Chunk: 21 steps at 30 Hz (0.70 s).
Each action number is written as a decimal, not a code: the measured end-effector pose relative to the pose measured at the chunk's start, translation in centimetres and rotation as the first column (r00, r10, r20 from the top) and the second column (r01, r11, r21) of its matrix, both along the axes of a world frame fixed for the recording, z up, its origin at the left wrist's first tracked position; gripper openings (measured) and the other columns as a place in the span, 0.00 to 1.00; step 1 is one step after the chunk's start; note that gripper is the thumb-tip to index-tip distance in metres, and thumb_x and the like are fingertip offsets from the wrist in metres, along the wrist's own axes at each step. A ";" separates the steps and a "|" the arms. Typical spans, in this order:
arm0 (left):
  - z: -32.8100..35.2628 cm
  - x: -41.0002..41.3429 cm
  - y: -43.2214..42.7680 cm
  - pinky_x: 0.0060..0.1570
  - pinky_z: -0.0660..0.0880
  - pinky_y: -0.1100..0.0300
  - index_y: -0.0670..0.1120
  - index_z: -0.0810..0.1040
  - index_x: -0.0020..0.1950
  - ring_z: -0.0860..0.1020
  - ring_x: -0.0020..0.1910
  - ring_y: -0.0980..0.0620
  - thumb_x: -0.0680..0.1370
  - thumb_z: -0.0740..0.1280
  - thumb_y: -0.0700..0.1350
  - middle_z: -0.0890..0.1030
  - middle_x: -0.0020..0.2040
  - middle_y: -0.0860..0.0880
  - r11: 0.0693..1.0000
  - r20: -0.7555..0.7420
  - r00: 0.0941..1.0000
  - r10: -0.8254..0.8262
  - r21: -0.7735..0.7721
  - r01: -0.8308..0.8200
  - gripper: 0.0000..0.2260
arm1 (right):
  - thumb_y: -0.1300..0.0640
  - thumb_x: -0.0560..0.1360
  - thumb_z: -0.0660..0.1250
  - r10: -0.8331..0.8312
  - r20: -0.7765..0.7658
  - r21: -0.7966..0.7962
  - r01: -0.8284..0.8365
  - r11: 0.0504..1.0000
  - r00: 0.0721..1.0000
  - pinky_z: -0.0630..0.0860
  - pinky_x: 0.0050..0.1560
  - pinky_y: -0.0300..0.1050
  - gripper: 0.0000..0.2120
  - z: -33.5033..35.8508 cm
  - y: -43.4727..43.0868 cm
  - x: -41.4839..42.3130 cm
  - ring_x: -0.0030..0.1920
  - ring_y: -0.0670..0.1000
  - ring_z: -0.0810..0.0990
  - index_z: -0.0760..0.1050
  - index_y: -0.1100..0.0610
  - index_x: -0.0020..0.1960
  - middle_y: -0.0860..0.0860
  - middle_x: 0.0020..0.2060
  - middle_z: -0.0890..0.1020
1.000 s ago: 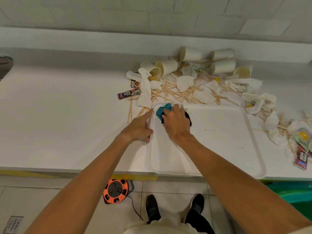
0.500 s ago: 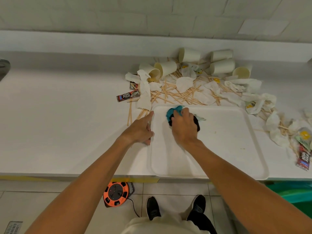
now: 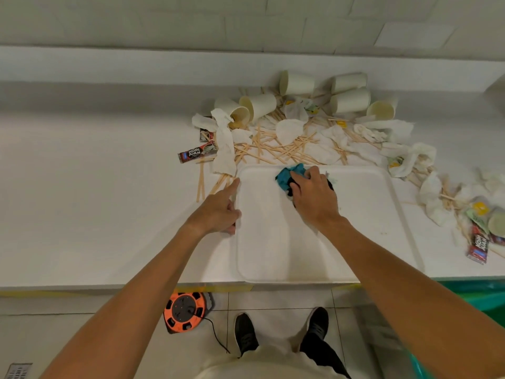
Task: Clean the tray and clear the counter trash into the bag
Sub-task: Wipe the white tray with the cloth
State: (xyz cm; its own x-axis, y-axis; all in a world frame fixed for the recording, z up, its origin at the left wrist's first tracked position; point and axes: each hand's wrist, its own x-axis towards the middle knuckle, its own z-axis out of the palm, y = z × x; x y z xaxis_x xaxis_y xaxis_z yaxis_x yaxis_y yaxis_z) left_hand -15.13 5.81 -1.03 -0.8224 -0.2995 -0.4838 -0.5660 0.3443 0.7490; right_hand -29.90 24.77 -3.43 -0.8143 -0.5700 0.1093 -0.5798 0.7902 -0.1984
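Note:
A white tray (image 3: 276, 250) lies flat at the counter's front edge. My right hand (image 3: 314, 199) presses a teal and black cloth (image 3: 287, 176) onto the tray's far middle part. My left hand (image 3: 218, 210) rests against the tray's left rim, index finger stretched along it, holding the tray steady. Behind the tray lies a heap of trash: several tipped paper cups (image 3: 259, 105), crumpled napkins (image 3: 289, 129), wooden stir sticks (image 3: 273, 151) and a coffee sachet (image 3: 197, 154). A green bag (image 3: 481, 294) shows below the counter at the right.
More napkins, sticks and sachets (image 3: 478, 246) trail down the tray's right side. An orange cable reel (image 3: 185, 311) sits on the floor by my feet. A raised ledge (image 3: 136, 64) runs along the wall behind the counter.
My right hand has slid the cloth to the right along the tray's far edge, from the far left corner towards the middle. The left hand has stayed at the left rim.

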 end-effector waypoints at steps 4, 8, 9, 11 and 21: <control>-0.2 0.0 -0.2 0.52 0.81 0.53 0.61 0.51 0.79 0.82 0.44 0.46 0.79 0.65 0.41 0.77 0.43 0.43 1.000 -0.011 1.000 -0.016 -0.018 0.016 0.34 | 0.53 0.82 0.56 -0.202 0.040 -0.008 0.203 0.979 0.979 0.74 0.49 0.53 0.15 -0.2 3.3 -1.7 0.53 0.59 0.73 0.73 0.54 0.65 0.58 0.57 0.70; -0.2 0.2 -0.1 0.49 0.82 0.56 0.60 0.51 0.79 0.78 0.40 0.51 0.80 0.65 0.41 0.74 0.42 0.43 0.999 -0.044 0.999 -0.020 0.027 0.021 0.34 | 0.53 0.83 0.54 -0.234 0.075 -0.019 0.236 0.971 0.969 0.73 0.54 0.54 0.16 0.2 0.8 -0.3 0.57 0.61 0.72 0.71 0.57 0.67 0.60 0.61 0.69; -0.1 0.2 -0.1 0.46 0.82 0.58 0.59 0.51 0.79 0.77 0.40 0.51 0.80 0.65 0.40 0.73 0.42 0.43 0.999 -0.052 0.999 -0.017 0.047 0.019 0.34 | 0.53 0.82 0.54 -0.185 0.084 -0.042 0.188 0.981 0.979 0.73 0.55 0.54 0.16 0.2 -0.3 0.6 0.56 0.61 0.72 0.71 0.56 0.66 0.59 0.60 0.70; 0.0 0.3 0.0 0.44 0.82 0.60 0.59 0.52 0.79 0.77 0.39 0.51 0.80 0.65 0.40 0.73 0.42 0.43 0.996 -0.063 0.998 -0.004 0.085 0.009 0.34 | 0.53 0.82 0.54 -0.051 0.087 -0.068 0.057 0.996 0.995 0.72 0.55 0.52 0.16 0.1 -2.3 2.4 0.56 0.59 0.71 0.72 0.55 0.65 0.58 0.59 0.70; -0.8 0.6 -1.1 0.51 0.81 0.51 0.60 0.54 0.79 0.81 0.36 0.52 0.78 0.69 0.41 0.77 0.36 0.48 0.982 -0.083 0.997 -0.005 0.190 0.020 0.35 | 0.50 0.78 0.66 0.314 0.241 -0.266 -0.249 0.931 0.918 0.72 0.58 0.48 0.13 -0.5 0.5 4.3 0.55 0.50 0.73 0.80 0.47 0.61 0.45 0.52 0.72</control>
State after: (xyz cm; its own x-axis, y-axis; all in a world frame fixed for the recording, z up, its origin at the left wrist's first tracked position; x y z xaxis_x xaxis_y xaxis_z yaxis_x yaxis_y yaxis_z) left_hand -14.49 4.74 -1.81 -0.8647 -0.1981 -0.4615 -0.4964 0.1978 0.8452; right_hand -25.63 25.29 -3.90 -0.6398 -0.7664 0.0571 -0.6677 0.5176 -0.5350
